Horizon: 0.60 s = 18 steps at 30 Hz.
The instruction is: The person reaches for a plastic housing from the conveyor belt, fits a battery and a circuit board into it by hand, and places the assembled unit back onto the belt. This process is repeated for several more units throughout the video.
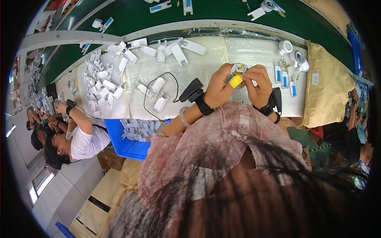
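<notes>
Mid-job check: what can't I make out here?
Head view:
Small yellow piece, gripped edges: covered by left hand and right hand.
Blue plastic bin, right end: behind the pink patterned sleeve.
White-and-blue plastic part, far end: cut off by the upper edge.
Pale label on brown paper: too small to read.

We wear a mottled pink blouse (190, 148), black wrist straps (204, 105) carrying black boxes (191, 89), and a pale bangle (182, 116).

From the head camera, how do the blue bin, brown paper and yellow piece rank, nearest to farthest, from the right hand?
1. Yellow piece: at the right hand, on its left.
2. Brown paper: off to the right.
3. Blue bin: far lower left.
</notes>
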Available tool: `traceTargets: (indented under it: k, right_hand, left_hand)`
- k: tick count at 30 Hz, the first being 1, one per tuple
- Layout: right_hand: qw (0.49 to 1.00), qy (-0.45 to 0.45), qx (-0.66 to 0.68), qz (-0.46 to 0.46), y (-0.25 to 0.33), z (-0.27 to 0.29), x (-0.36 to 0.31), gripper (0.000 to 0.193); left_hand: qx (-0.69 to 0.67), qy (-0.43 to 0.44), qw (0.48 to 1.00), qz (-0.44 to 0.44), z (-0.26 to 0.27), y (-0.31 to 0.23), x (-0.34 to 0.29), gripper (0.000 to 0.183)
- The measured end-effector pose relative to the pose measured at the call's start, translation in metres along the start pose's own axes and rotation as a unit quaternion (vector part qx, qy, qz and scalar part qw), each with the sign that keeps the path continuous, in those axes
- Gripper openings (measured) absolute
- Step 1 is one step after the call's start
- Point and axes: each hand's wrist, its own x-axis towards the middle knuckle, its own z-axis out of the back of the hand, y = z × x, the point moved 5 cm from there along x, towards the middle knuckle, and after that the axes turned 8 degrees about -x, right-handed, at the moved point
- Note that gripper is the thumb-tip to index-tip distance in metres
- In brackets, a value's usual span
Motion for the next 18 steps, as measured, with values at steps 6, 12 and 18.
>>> traceTargets:
  k: [6, 12, 18]
  right_hand:
    - [1.0, 0.009, -0.004, 0.01, 0.0012, 0.0016, 0.0027, 0.02]
    - [1.0, 0.006, -0.021, 0.02, 0.0003, -0.0021, 0.0027, 0.02]
    - [0.998, 0.013, -0.051, 0.047, 0.0054, -0.0059, 0.0092, 0.02]
  left_hand:
    - [0.036, 0.005, 0.999, 0.011, 0.0009, 0.0022, 0.0017, 0.026]
    - [0.084, 0.007, 0.996, -0.014, 0.0032, 0.0022, 0.0036, 0.025]
    - [0.103, -0.012, 0.995, 0.006, 0.0067, 0.0038, 0.0051, 0.02]
